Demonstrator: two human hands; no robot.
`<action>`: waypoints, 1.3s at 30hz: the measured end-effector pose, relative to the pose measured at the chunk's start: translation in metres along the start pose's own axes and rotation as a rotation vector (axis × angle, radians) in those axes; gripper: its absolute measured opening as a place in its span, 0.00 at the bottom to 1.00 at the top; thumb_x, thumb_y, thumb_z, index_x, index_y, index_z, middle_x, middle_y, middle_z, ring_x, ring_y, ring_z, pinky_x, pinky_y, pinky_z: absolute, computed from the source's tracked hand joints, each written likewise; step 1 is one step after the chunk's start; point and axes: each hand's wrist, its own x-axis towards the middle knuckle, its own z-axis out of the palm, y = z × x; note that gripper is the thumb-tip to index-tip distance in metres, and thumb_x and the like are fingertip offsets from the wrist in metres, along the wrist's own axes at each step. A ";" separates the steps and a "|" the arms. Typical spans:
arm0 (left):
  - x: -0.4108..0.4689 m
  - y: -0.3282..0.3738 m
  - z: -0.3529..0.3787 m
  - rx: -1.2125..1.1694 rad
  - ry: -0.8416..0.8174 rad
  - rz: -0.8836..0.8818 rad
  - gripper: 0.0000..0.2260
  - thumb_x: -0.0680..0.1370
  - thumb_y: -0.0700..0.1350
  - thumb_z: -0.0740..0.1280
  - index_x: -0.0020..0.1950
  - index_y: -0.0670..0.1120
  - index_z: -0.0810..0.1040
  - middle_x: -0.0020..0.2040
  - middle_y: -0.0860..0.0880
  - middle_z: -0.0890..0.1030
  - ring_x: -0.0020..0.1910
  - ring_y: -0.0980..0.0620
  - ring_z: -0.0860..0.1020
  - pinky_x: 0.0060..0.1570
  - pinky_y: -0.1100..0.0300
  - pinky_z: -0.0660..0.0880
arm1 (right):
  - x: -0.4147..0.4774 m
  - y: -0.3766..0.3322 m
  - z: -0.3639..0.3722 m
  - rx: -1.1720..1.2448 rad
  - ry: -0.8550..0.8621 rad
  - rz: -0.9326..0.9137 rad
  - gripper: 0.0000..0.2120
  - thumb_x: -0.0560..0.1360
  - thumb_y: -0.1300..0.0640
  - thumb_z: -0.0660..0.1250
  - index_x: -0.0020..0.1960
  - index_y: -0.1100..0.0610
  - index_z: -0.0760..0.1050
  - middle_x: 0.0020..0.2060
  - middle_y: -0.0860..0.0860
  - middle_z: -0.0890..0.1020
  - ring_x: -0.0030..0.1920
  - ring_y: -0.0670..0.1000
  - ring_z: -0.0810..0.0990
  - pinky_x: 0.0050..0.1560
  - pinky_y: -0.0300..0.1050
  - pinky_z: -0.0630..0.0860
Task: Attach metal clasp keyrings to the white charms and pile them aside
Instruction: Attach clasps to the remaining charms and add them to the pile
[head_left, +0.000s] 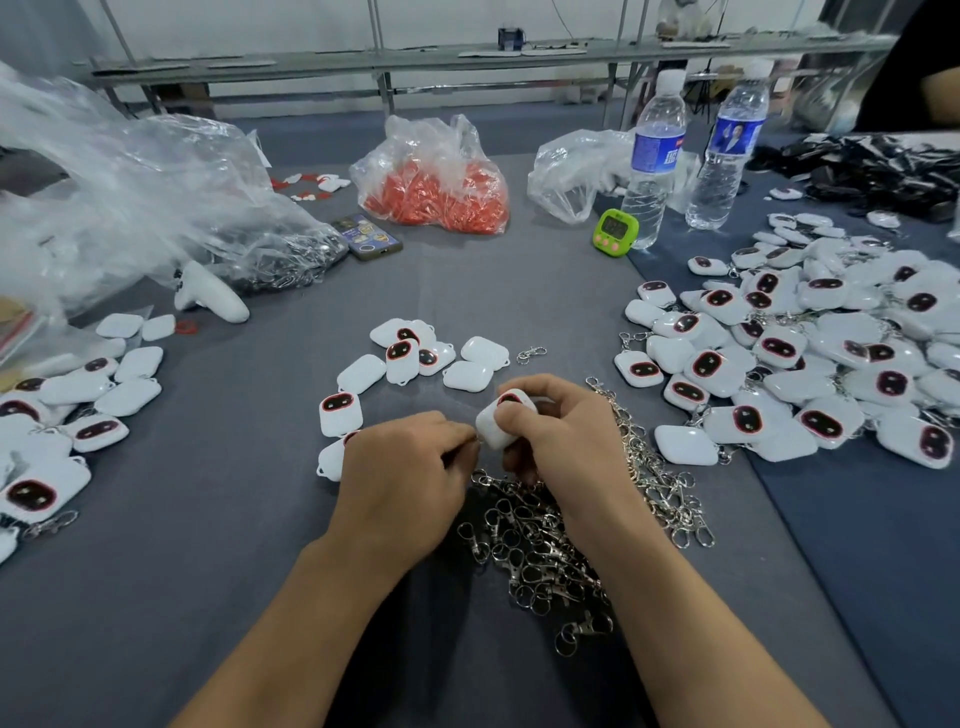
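- Far left: crumpled clear plastic bags (130, 197) on the grey table (234, 519). Below them lies a left pile of charms (62, 415), some with clasps on.
- Left of centre: a white handheld controller (210, 293); farther back a phone (366, 236), then a bag of red pieces (436, 182).
- Centre: a small cluster of loose charms (415, 353), faces up and down, just beyond the hands.
- Left hand (405, 467): fingers curled, tips bunched tight against the lower left corner of the held charm (501, 423). Cannot tell whether they pinch a clasp.
- Right hand (566, 436): thumb and curled fingers grip the held charm, which is lifted and tilted between the two hands.
- Under and right of the hands: a heap of metal keyrings (540, 545). One stray clasp (531, 354) lies apart, behind the hands.
- Right, at the back: a green timer (615, 231) beside two water bottles (654, 156).
- Far right: a large right pile of charms (810, 353).
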 end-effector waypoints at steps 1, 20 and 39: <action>0.001 0.001 0.000 0.057 0.011 0.015 0.08 0.74 0.45 0.69 0.34 0.47 0.82 0.30 0.51 0.75 0.29 0.49 0.75 0.28 0.53 0.71 | 0.000 0.001 0.000 0.001 -0.002 0.007 0.08 0.74 0.65 0.71 0.42 0.53 0.82 0.31 0.52 0.82 0.25 0.51 0.76 0.23 0.37 0.69; 0.008 0.000 0.009 -0.142 0.077 -0.286 0.00 0.73 0.50 0.74 0.42 0.56 0.85 0.33 0.56 0.77 0.34 0.55 0.75 0.38 0.56 0.74 | 0.011 -0.004 -0.019 0.006 -0.052 0.076 0.09 0.76 0.70 0.67 0.48 0.59 0.84 0.35 0.57 0.84 0.33 0.54 0.80 0.32 0.42 0.75; 0.001 -0.039 -0.037 0.308 -0.145 -0.477 0.09 0.68 0.57 0.71 0.47 0.63 0.83 0.51 0.62 0.82 0.49 0.52 0.78 0.41 0.57 0.68 | 0.013 -0.004 -0.017 0.086 0.006 -0.069 0.13 0.72 0.70 0.72 0.50 0.54 0.86 0.45 0.53 0.88 0.47 0.51 0.87 0.45 0.42 0.81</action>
